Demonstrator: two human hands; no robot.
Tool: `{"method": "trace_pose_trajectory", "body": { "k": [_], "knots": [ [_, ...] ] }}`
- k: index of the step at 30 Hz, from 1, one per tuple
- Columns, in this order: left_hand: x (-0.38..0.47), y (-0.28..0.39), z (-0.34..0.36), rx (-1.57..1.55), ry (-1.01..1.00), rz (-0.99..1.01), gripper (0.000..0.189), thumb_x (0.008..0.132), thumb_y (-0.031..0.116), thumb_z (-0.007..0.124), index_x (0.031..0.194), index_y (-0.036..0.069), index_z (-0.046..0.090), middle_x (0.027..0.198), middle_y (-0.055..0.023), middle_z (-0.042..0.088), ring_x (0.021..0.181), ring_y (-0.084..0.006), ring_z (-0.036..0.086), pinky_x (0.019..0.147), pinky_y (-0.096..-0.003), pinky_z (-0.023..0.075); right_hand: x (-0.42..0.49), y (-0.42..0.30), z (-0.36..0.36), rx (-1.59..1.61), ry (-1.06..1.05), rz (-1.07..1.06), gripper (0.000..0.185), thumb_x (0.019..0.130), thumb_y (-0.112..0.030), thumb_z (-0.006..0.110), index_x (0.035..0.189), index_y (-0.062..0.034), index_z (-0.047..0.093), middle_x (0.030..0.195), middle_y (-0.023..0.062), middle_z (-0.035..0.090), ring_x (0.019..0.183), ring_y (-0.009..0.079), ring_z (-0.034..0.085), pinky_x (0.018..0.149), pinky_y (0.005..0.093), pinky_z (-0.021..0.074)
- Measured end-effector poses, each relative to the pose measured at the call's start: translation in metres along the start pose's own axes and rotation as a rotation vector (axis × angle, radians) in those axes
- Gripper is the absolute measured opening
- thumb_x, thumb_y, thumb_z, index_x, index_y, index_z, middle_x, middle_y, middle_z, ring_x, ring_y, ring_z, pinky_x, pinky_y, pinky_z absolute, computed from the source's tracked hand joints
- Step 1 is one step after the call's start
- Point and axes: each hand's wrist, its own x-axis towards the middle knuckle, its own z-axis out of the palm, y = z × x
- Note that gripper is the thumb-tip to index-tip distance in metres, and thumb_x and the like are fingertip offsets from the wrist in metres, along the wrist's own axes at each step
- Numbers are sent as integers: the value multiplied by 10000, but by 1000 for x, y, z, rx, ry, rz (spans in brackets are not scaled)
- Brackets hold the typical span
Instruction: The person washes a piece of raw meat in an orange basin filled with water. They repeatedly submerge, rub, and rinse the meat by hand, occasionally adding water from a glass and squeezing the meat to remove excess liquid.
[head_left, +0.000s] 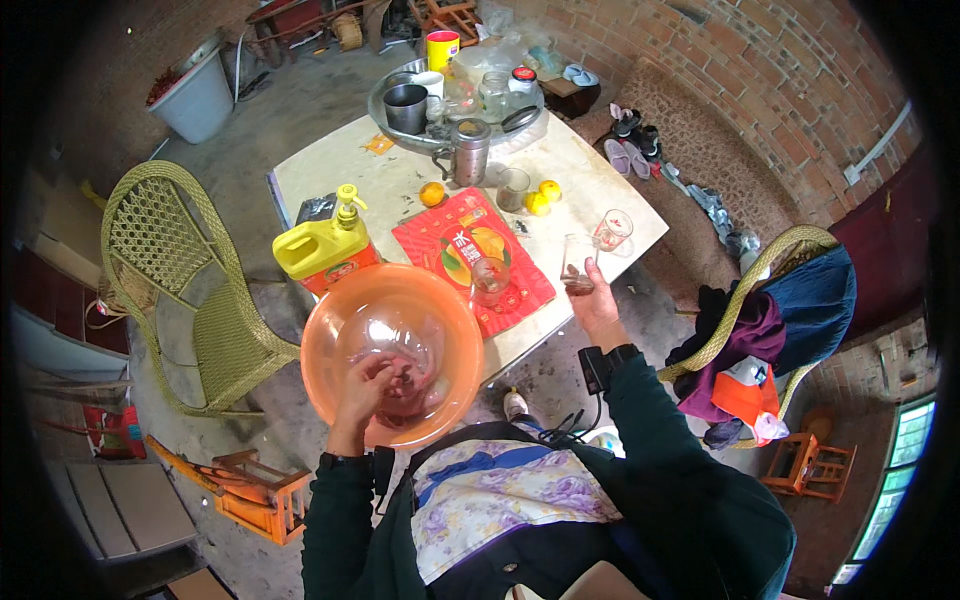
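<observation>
In my right hand (598, 306) is a clear drinking glass (578, 262), held at the table's right front edge. My left hand (367, 390) is over an orange plastic basin (319, 322), fingers curled. Beneath those fingers a reddish cloth (405, 401) lies in the basin with water; whether they grip it is unclear. Close to the held glass stands a glass with a red print (614, 229). Another printed glass (491, 279) rests on a flat red box (450, 240) with fruit pictures. Behind the basin is a yellow pump jug (319, 251).
A metal tray (409, 139) with cups and jars occupies the table's (360, 169) far end. Nearer are a lidded metal mug (471, 154), a glass (513, 189), an orange (432, 194) and yellow fruits (538, 202). Woven chairs stand left (225, 337) and right (750, 285), the right one draped with clothes.
</observation>
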Motion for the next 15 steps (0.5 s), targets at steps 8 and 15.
{"method": "trace_pose_trajectory", "body": {
  "k": [8,15],
  "knots": [
    [-3,5,4,7,49,-14,223,873,39,571,1094,18,595,925,-53,627,760,-125,615,675,-255,517,70,4,-33,-874,9,-469,794,594,-50,814,1252,-75,372,1180,119,484,1084,231,501,943,338,423],
    [-1,2,0,160,97,66,238,858,3,568,1096,3,575,963,-52,612,869,-128,592,720,-243,493,104,20,-54,-1168,141,-594,832,525,-153,856,1233,-40,434,1174,122,561,1102,250,533,940,343,424]
  ]
}}
